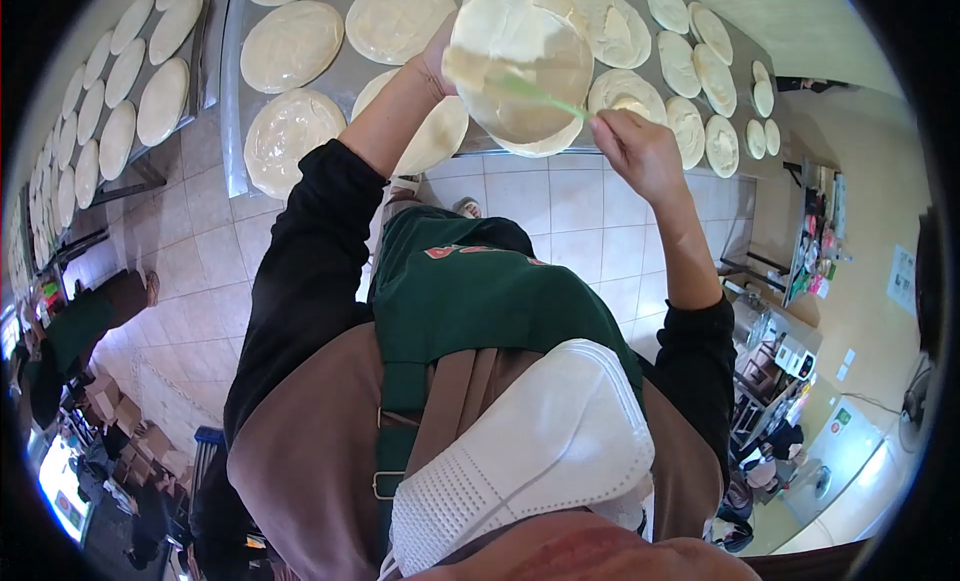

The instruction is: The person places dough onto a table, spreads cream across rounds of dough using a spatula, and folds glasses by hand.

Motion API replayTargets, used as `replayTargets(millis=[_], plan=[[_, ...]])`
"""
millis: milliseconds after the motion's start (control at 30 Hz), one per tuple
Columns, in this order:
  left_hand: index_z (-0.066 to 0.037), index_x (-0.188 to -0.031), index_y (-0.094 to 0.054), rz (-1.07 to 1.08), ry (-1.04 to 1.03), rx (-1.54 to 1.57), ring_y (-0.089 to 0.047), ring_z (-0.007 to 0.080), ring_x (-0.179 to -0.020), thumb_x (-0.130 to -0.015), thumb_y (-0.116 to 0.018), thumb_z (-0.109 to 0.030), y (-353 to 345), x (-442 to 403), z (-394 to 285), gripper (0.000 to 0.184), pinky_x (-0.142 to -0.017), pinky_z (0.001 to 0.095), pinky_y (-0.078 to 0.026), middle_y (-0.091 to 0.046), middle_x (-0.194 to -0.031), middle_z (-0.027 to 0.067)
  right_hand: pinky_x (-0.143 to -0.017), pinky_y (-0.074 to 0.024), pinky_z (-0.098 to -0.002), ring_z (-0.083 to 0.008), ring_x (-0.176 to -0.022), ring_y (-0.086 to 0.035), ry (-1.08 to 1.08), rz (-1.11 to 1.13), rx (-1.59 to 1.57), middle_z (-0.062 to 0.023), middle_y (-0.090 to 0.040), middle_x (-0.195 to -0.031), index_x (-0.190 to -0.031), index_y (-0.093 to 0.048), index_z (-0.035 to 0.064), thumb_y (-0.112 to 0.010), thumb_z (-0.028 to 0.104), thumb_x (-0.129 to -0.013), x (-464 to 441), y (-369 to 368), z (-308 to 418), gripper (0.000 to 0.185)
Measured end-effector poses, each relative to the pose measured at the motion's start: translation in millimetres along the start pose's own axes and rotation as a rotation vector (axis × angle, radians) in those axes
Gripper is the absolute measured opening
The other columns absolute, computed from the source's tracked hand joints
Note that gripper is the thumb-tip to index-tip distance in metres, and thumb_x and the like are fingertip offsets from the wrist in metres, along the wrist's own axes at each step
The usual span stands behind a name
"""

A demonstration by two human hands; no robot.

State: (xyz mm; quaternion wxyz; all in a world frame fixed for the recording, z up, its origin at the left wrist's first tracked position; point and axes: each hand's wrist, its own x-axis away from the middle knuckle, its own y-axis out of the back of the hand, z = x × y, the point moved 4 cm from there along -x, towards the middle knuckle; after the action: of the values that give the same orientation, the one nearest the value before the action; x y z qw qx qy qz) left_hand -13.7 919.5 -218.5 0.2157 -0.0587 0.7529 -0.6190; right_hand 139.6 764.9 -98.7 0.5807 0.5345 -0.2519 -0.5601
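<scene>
A: Where was the pale disc?
B: Over the near edge of the bench; your left hand gripped its left side, the nearer of two.
A: Your right hand?
B: Clenched round a green spreader, right of disc; long axis pointed left, slightly far.

Found a grey table bearing pale rounds, spread flat and close together (shiny on top toward the left, unevenly smeared toward the right). Found likewise, farther left across a gap, a second table carrying more rounds, laid in rows along its length.
</scene>
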Motion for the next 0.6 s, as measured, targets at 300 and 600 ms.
replayTargets(millis=[300,600], plan=[[-0.005,-0.133,-0.047,-0.007,-0.112,0.029,-0.053,0.0338,-0.118,-0.093,-0.041,-0.045,30.5,8.1,-25.2,0.057,-0.101,0.0496,-0.041,-0.052,-0.133,0.0154,-0.051,-0.0425,-0.0358,-0.0289,-0.053,-0.052,-0.283,0.033,-0.228,-0.0118,-0.054,-0.062,-0.08,-0.059,0.002,-0.06,0.02,-0.091,14.6,-1.8,-21.1,0.021],[-0.009,-0.136,-0.043,-0.142,-0.357,-0.112,-0.049,0.0354,-0.121,-0.092,-0.037,-0.053,-39.2,-8.4,-16.8,0.063,-0.103,0.0528,-0.04,-0.051,-0.133,0.0154,-0.053,-0.0446,-0.037,-0.0289,-0.056,-0.057,-0.125,-0.033,-0.154,-0.0131,-0.058,-0.066,-0.081,-0.061,0.0019,-0.059,0.019,-0.091,26.8,-24.4,9.9,0.02]])
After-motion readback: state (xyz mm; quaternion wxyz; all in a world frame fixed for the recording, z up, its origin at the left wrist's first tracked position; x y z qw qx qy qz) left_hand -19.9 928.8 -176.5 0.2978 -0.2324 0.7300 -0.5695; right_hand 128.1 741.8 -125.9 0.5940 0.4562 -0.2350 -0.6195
